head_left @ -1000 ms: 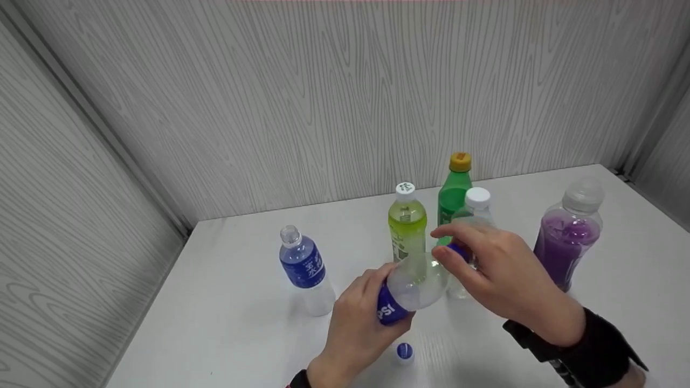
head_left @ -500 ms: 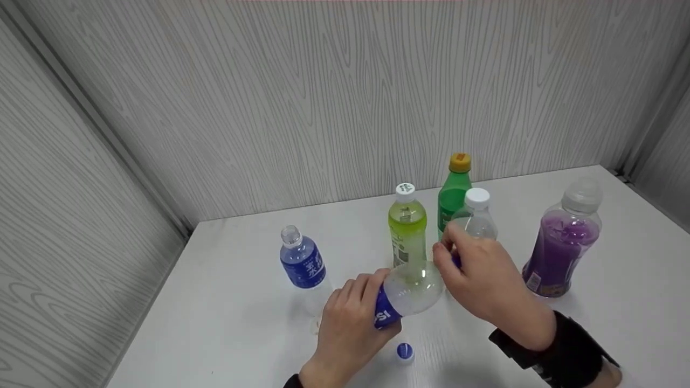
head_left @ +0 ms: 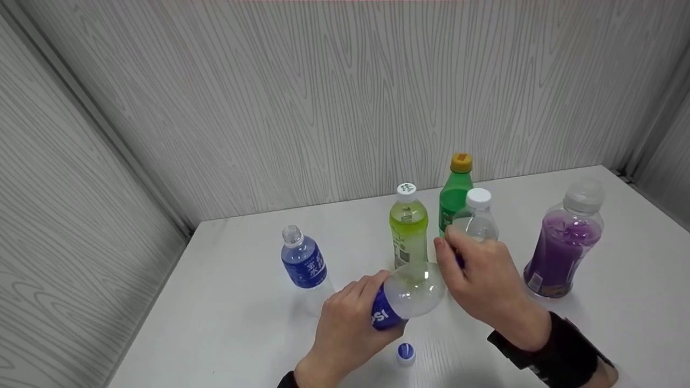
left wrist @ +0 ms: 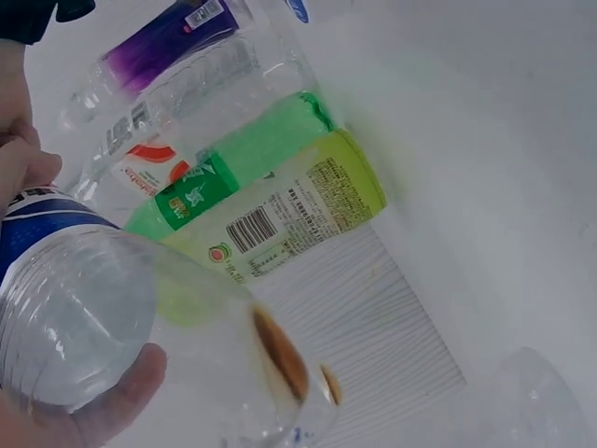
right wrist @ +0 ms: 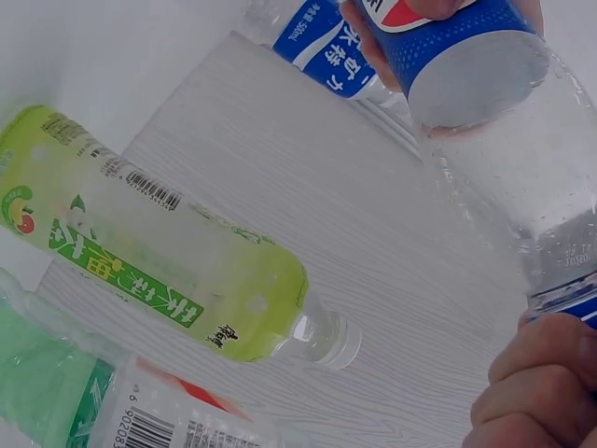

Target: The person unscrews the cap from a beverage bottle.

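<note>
Nearest, a loose cap [head_left: 406,353] sits on the table, on the person's side of the Pepsi bottle [head_left: 415,291]. The left hand [head_left: 353,320] grips that bottle round its blue label, where "PSI" reads; its long axis slants up and rightward, so the neck meets the right hand [head_left: 482,275], whose curled fingers hold the blue cap [right wrist: 590,313], though they cover too much to tell how it is seated. Beyond stand an uncapped blue-labelled bottle [head_left: 304,264] at left, reading "500mL" in the right wrist view, a white-capped clear bottle [head_left: 477,226], a purple bottle [head_left: 563,253], a lime bottle [head_left: 408,231] with Chinese characters and a barcode, and, farthest, a yellow-capped green bottle [head_left: 454,202].
</note>
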`<state>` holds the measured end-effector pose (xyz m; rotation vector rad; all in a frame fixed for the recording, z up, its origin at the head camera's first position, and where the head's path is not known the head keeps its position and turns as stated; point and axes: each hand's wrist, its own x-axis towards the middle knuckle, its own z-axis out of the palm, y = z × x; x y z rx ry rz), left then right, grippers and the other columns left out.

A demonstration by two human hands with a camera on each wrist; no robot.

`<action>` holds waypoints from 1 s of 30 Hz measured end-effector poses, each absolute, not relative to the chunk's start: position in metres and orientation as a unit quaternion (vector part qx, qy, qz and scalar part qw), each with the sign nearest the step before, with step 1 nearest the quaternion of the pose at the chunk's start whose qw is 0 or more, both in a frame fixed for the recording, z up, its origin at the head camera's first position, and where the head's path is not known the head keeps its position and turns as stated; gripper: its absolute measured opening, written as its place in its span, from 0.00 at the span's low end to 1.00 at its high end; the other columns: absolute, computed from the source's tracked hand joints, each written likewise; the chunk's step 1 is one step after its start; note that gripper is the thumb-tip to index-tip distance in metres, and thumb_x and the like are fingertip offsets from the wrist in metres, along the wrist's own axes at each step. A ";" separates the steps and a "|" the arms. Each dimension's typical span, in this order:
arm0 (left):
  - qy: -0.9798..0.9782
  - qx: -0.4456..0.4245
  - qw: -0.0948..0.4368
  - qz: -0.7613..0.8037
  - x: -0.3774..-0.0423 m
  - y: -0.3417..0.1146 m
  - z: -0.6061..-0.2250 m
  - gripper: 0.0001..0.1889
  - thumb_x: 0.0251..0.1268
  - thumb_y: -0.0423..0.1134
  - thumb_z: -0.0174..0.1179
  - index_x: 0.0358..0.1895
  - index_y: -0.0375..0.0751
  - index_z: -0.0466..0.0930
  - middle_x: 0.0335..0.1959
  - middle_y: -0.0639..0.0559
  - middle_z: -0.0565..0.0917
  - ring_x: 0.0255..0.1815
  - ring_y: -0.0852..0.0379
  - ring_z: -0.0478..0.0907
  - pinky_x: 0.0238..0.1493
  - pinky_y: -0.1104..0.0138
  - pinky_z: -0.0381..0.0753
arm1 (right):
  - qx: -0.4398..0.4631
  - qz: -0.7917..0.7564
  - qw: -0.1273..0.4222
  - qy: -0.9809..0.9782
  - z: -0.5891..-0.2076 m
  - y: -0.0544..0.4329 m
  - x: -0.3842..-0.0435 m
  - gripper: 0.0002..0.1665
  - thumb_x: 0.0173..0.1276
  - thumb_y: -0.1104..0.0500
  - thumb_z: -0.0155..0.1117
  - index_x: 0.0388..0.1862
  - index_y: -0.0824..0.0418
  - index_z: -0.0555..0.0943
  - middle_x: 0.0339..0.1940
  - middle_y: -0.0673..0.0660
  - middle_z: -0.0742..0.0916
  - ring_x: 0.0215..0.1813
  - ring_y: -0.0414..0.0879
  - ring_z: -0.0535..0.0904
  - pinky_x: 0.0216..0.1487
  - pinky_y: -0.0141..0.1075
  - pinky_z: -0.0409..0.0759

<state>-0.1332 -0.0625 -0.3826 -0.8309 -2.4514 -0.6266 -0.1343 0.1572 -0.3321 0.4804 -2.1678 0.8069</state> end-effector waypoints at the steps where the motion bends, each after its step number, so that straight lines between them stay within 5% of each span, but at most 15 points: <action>1: -0.893 -0.306 0.227 -0.238 -0.134 -0.063 -0.382 0.37 0.49 0.48 0.83 0.63 0.43 0.79 0.51 0.51 0.91 0.48 0.56 0.91 0.51 0.61 0.92 | 0.192 0.313 0.386 -0.846 -0.333 0.157 -0.135 0.18 0.73 0.66 0.62 0.23 0.56 0.69 0.15 0.43 0.65 0.20 0.30 0.59 0.19 0.24 0.56; 9: -0.883 -0.326 0.128 -0.314 -0.135 -0.066 -0.379 0.33 0.59 0.51 0.78 0.66 0.46 0.78 0.58 0.54 0.90 0.57 0.57 0.89 0.58 0.60 0.90 | 0.227 0.305 0.410 -0.829 -0.333 0.159 -0.134 0.19 0.69 0.69 0.63 0.22 0.56 0.68 0.13 0.44 0.64 0.19 0.29 0.58 0.17 0.21 0.55; 20: -0.867 -0.326 -0.010 -0.376 -0.139 -0.072 -0.374 0.33 0.59 0.56 0.76 0.67 0.52 0.78 0.59 0.56 0.89 0.58 0.60 0.87 0.59 0.65 0.87 | 0.281 0.299 0.416 -0.811 -0.332 0.162 -0.133 0.18 0.68 0.71 0.63 0.24 0.56 0.69 0.12 0.45 0.68 0.17 0.28 0.62 0.15 0.19 0.59; 26: -0.835 -0.339 -0.099 -0.422 -0.143 -0.075 -0.375 0.31 0.59 0.55 0.75 0.66 0.56 0.79 0.57 0.57 0.89 0.55 0.67 0.85 0.59 0.70 0.84 | 0.382 0.281 0.433 -0.767 -0.332 0.168 -0.136 0.22 0.85 0.57 0.50 0.25 0.58 0.68 0.12 0.47 0.67 0.14 0.31 0.62 0.16 0.17 0.59; 30: -0.829 -0.343 -0.099 -0.430 -0.142 -0.075 -0.376 0.30 0.58 0.54 0.76 0.65 0.58 0.79 0.56 0.58 0.89 0.53 0.68 0.84 0.58 0.71 0.84 | 0.429 0.257 0.451 -0.739 -0.331 0.172 -0.139 0.25 0.88 0.51 0.44 0.26 0.58 0.68 0.11 0.46 0.66 0.13 0.32 0.61 0.16 0.16 0.58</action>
